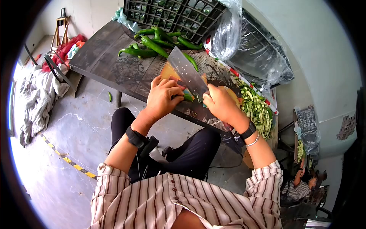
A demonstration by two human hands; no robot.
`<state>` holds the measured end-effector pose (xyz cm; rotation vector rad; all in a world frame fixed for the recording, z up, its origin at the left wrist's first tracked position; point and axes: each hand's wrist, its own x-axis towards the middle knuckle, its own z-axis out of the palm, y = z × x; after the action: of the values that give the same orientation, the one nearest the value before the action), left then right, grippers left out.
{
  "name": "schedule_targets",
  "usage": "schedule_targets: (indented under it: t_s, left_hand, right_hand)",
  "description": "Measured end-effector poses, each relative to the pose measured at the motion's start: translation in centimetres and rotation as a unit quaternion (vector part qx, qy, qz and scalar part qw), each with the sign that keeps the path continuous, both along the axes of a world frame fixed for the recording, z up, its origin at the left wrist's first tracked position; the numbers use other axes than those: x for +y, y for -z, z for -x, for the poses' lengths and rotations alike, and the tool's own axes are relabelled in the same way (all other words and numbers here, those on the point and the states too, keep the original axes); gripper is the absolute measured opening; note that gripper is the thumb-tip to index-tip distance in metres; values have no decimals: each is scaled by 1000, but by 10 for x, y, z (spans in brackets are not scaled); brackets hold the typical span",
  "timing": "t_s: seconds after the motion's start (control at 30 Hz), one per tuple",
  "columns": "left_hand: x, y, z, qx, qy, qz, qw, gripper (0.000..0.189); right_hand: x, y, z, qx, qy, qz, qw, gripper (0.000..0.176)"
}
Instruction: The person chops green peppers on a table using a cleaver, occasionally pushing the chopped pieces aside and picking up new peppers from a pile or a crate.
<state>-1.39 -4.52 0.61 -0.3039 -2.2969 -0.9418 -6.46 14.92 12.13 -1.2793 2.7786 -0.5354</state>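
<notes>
My right hand (223, 103) is wrapped round the handle of a large, wide-bladed knife (187, 70). The blade points away from me and to the left, with small pale bits stuck on it. Under the curled fingers of my left hand (164, 95) is a green chili pepper (187, 97), its end showing beside the blade. Both are over a colourful board (170, 71), partly covered by my hands and the knife. Whole green chili peppers (152, 45) lie in a heap beyond the blade. Chopped green pepper (255, 110) is piled to the right of my right hand.
A black plastic crate (173, 17) stands at the back of the dark table (103, 57). Clear plastic wrap (228, 38) covers things at the back right. One pepper (109, 96) lies on the floor. Another person (301, 183) sits at the far right.
</notes>
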Motion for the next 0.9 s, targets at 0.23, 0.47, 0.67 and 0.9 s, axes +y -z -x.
schedule_targets:
  t_s: [0.23,0.47,0.67,0.9]
  left_hand:
    - [1,2,0,2,-5,-6,1000,10]
    - [-1,-1,-3,-42,6,6,999,10]
    - [0,0,-1,-8,-1,-4,1000,11]
    - [0,0,-2,-5,-11,-1,1000,10]
  right_hand:
    - [4,12,0,-33,-9,-9,999,22]
    - [-7,11,6,-44,-37,-44,997,22]
    - [-19,34,19,-21,-17,29,999,21]
    - [-9,5,-2,-51,41,36,997,22]
